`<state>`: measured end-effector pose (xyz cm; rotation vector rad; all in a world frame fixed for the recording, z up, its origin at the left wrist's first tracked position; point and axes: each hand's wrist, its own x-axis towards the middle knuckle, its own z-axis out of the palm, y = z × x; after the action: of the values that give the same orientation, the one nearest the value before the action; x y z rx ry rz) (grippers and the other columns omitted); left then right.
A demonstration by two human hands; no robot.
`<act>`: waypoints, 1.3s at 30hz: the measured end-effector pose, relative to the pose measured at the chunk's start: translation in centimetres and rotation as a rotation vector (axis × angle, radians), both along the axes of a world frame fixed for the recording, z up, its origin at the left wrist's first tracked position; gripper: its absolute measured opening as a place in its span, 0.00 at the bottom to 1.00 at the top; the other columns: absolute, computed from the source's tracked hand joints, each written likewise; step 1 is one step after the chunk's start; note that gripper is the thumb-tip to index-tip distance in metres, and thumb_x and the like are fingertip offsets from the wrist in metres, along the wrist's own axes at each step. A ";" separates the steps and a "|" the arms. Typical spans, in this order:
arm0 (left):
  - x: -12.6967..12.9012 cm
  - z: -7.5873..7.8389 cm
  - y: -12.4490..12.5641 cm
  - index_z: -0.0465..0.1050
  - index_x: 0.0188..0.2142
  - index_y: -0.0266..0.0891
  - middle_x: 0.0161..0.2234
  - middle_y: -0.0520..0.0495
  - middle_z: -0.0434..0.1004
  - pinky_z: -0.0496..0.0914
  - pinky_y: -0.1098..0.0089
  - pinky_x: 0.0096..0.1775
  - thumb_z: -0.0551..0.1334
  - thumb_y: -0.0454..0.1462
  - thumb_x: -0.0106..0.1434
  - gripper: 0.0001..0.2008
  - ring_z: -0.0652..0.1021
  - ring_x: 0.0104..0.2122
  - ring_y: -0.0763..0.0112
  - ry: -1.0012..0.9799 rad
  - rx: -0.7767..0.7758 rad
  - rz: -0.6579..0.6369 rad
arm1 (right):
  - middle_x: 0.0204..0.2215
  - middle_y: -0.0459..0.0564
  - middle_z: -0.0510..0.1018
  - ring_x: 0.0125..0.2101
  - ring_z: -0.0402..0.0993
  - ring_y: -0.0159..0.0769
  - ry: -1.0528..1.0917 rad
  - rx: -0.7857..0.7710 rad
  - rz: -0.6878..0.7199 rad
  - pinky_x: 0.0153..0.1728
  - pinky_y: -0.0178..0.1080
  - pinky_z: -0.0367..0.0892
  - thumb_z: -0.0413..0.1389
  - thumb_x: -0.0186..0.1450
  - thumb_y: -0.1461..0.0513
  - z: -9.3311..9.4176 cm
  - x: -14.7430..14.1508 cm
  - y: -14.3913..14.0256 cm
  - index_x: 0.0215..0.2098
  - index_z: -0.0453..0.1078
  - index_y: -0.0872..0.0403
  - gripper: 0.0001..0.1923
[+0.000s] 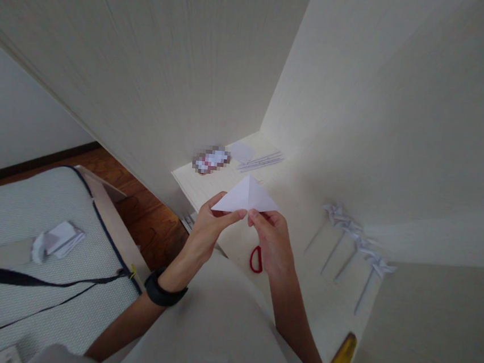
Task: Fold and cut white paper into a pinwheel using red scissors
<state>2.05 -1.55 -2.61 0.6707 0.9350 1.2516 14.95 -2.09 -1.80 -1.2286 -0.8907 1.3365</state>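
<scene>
A white sheet of paper folded into a triangle (pixel 246 199) is held up over a pale desk (pixel 284 185). My left hand (pixel 210 224) pinches its lower edge at the left, thumb on top. My right hand (pixel 271 235) pinches the same edge just right of the middle. A crease runs down from the triangle's tip. A black band sits on my left wrist (pixel 163 291). Red-handled scissors (pixel 255 260) lie on the desk under my right hand, mostly hidden by it.
Several white paper pinwheels on sticks (pixel 356 244) lie in a row at the desk's right. White sticks (pixel 263 161) and a small paper square (pixel 241 152) lie at the back. A yellow tool (pixel 341 359) lies near the front edge. A mattress (pixel 18 240) with crumpled paper (pixel 57 241) is left.
</scene>
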 end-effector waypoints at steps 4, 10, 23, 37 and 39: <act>-0.1 0.1 -0.1 0.75 0.36 0.38 0.26 0.54 0.80 0.68 0.75 0.28 0.75 0.36 0.48 0.16 0.75 0.22 0.75 0.013 -0.013 -0.017 | 0.19 0.44 0.72 0.26 0.65 0.32 -0.012 -0.011 -0.018 0.32 0.37 0.60 0.64 0.51 0.56 0.2 0.2 0.1 0.14 0.66 0.52 0.15; -0.3 0.7 0.0 0.72 0.31 0.38 0.25 0.55 0.76 0.66 0.77 0.26 0.75 0.35 0.47 0.14 0.73 0.22 0.77 0.009 -0.005 -0.013 | 0.18 0.44 0.71 0.25 0.65 0.33 -0.024 -0.012 -0.033 0.33 0.38 0.59 0.65 0.51 0.56 0.3 1.0 0.2 0.14 0.67 0.53 0.15; -1.5 1.3 0.5 0.73 0.28 0.37 0.21 0.59 0.67 0.64 0.79 0.31 0.74 0.32 0.46 0.12 0.68 0.24 0.81 -0.034 0.036 0.082 | 0.17 0.44 0.70 0.25 0.63 0.32 0.029 0.038 -0.104 0.32 0.39 0.60 0.67 0.50 0.56 0.4 3.3 0.4 0.14 0.68 0.52 0.16; -0.1 0.6 0.0 0.80 0.34 0.35 0.30 0.46 0.83 0.71 0.70 0.39 0.77 0.37 0.43 0.18 0.79 0.30 0.70 -0.058 -0.030 -0.117 | 0.16 0.42 0.67 0.23 0.61 0.30 0.071 0.025 -0.076 0.31 0.39 0.57 0.65 0.52 0.55 0.6 1.2 0.1 0.14 0.67 0.53 0.17; 0.0 0.7 -0.1 0.81 0.32 0.35 0.30 0.46 0.84 0.71 0.70 0.40 0.77 0.38 0.44 0.16 0.79 0.31 0.69 -0.047 -0.022 -0.125 | 0.16 0.43 0.69 0.24 0.63 0.31 0.068 0.020 -0.054 0.32 0.39 0.59 0.65 0.52 0.55 0.3 0.6 -0.1 0.14 0.68 0.53 0.16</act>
<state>2.08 -1.69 -1.96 0.6694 0.8542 1.1408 15.54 -2.18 -1.53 -1.1768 -0.8154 1.3154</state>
